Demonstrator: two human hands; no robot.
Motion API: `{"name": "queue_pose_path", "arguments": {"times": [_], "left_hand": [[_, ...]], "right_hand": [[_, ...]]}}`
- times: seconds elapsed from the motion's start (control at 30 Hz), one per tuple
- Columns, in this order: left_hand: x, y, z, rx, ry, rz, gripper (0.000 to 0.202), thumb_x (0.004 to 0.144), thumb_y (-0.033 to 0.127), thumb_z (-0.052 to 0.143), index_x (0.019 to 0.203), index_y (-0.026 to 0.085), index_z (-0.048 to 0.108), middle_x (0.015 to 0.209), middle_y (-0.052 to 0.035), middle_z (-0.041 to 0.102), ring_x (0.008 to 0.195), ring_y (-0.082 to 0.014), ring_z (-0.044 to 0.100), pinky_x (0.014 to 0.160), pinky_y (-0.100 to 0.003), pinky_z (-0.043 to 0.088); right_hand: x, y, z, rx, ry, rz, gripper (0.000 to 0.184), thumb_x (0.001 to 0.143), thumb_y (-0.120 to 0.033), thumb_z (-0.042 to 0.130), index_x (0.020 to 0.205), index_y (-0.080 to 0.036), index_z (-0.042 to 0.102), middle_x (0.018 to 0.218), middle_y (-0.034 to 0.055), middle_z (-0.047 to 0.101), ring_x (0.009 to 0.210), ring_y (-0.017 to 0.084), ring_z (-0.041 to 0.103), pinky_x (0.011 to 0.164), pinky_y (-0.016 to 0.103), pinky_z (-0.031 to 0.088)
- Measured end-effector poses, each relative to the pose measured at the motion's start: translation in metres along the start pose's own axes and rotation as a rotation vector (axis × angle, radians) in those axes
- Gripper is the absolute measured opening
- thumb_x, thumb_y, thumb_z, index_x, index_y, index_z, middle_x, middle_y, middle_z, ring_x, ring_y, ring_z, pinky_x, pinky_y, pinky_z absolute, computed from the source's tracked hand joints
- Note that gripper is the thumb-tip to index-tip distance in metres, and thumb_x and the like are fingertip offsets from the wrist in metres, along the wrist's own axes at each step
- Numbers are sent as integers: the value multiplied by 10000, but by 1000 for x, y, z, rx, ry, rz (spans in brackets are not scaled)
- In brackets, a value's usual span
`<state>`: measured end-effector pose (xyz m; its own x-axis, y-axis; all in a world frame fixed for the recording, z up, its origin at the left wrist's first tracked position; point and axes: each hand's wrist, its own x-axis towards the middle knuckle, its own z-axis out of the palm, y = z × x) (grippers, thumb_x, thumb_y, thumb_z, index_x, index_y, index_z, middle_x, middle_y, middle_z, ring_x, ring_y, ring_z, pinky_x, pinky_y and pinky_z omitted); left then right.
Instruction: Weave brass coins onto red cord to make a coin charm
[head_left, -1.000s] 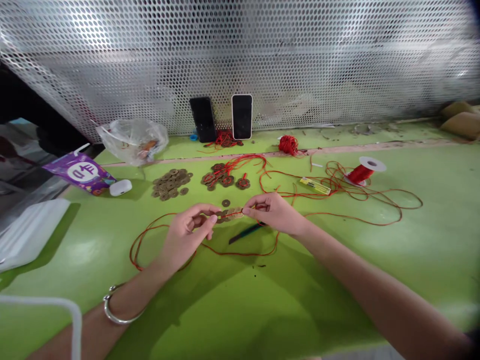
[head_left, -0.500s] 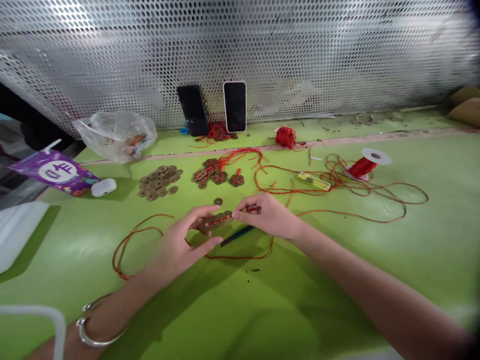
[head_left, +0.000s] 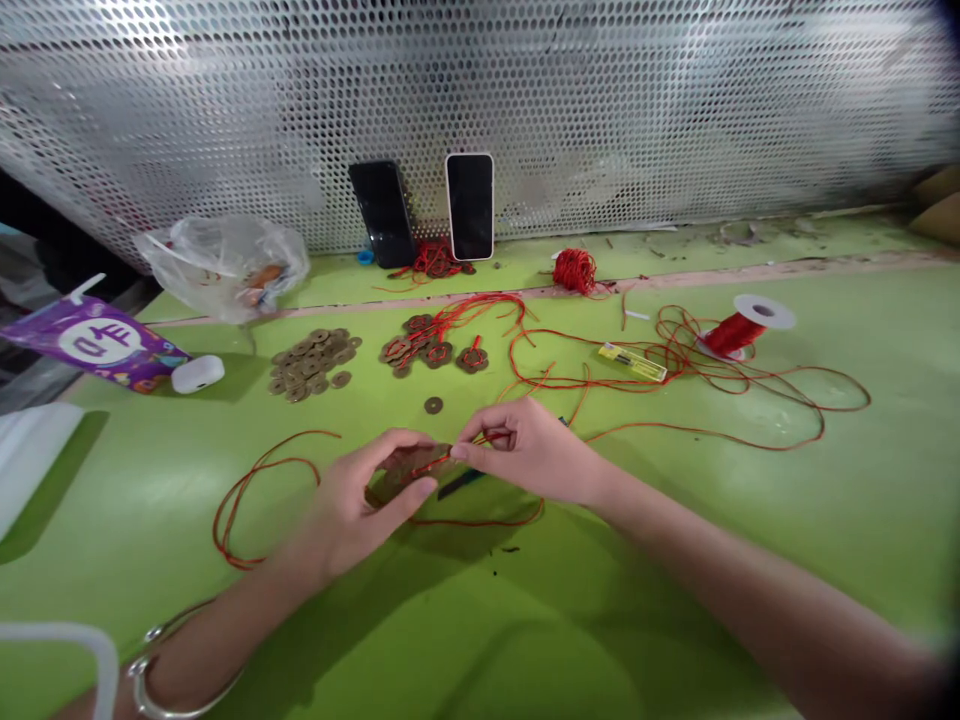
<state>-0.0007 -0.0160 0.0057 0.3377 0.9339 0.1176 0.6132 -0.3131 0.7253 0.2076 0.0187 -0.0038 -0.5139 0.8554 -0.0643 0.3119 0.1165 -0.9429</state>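
My left hand is curled around a small cluster of bronze coins tied with red cord, holding it just above the green table. My right hand pinches the red cord right beside the cluster, fingers pressed together. From the hands a loop of the same cord trails left across the table. A dark thin tool lies under my right hand. One loose coin lies just beyond the hands.
Behind are a pile of loose coins, tied coin pieces, a red cord spool, a yellow lighter, a cord ball and two phones against the perforated metal wall. At left sit a plastic bag, purple packet and white case.
Both hands have drawn a little nearer to me with the coin cluster. My left fingers first spread, then curled round the cluster; my right hand kept its pinch on the cord.
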Motion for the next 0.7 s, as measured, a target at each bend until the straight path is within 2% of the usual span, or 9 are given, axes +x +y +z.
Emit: {"name": "queue_pose_path", "arguments": {"times": [0.03, 0.1, 0.2, 0.27, 0.37, 0.47, 0.6, 0.7], "left_hand": [[0, 1, 0, -20, -16, -28, 175, 825, 368, 562, 879, 213, 624, 699, 4, 686, 581, -132, 634, 460, -188, 480], [0, 4, 0, -45, -35, -72, 255, 855, 380, 519, 685, 203, 592, 528, 30, 599, 448, -100, 546, 385, -172, 409], [1, 8, -1, -119, -54, -109, 372, 877, 393, 478, 563, 198, 522, 449, 35, 544, 403, -88, 501, 378, -171, 389], [2, 9, -1, -180, -77, -137, 374, 884, 406, 457, 585, 198, 540, 472, 23, 575, 434, -99, 536, 406, -178, 418], [2, 9, -1, -229, -128, -198, 305, 886, 409, 457, 721, 194, 597, 633, -5, 657, 578, -122, 609, 513, -196, 480], [0, 8, 0, -274, -163, -245, 263, 889, 412, 459, 889, 187, 595, 757, -20, 674, 677, -130, 626, 601, -209, 495], [-6, 5, 2, -256, -231, -262, 295, 906, 442, 417, 903, 188, 568, 586, 35, 556, 525, -100, 520, 490, -188, 408], [-9, 3, 3, -164, -266, -246, 328, 916, 464, 378, 832, 196, 547, 576, 53, 450, 495, -85, 422, 443, -181, 341]], "right_hand": [[-1, -2, 1, -15, 11, -8, 248, 819, -399, 597, 796, -173, 697, 550, -37, 437, 494, 77, 308, 460, 235, 230], [-2, -6, 1, -43, 41, -16, 246, 820, -401, 597, 793, -178, 697, 523, -47, 384, 477, 74, 277, 444, 236, 204], [-4, -9, 0, -77, 83, -21, 231, 822, -390, 599, 793, -183, 699, 501, -54, 348, 459, 71, 249, 427, 232, 187], [-4, -10, -3, -98, 99, -22, 215, 824, -372, 601, 796, -183, 700, 509, -50, 390, 458, 68, 269, 426, 224, 200], [-4, -11, -7, -140, 115, -41, 192, 831, -344, 599, 808, -182, 701, 540, -46, 454, 465, 62, 293, 436, 215, 219], [-4, -12, -8, -180, 111, -83, 166, 829, -319, 609, 799, -185, 701, 515, -59, 425, 460, 56, 284, 440, 208, 217], [-7, -15, -3, -200, 58, -128, 119, 817, -264, 632, 778, -175, 701, 481, -76, 375, 445, 42, 269, 453, 194, 224], [-9, -17, -1, -209, 42, -151, 97, 813, -214, 636, 768, -158, 701, 471, -82, 363, 439, 35, 260, 471, 187, 240]]}}
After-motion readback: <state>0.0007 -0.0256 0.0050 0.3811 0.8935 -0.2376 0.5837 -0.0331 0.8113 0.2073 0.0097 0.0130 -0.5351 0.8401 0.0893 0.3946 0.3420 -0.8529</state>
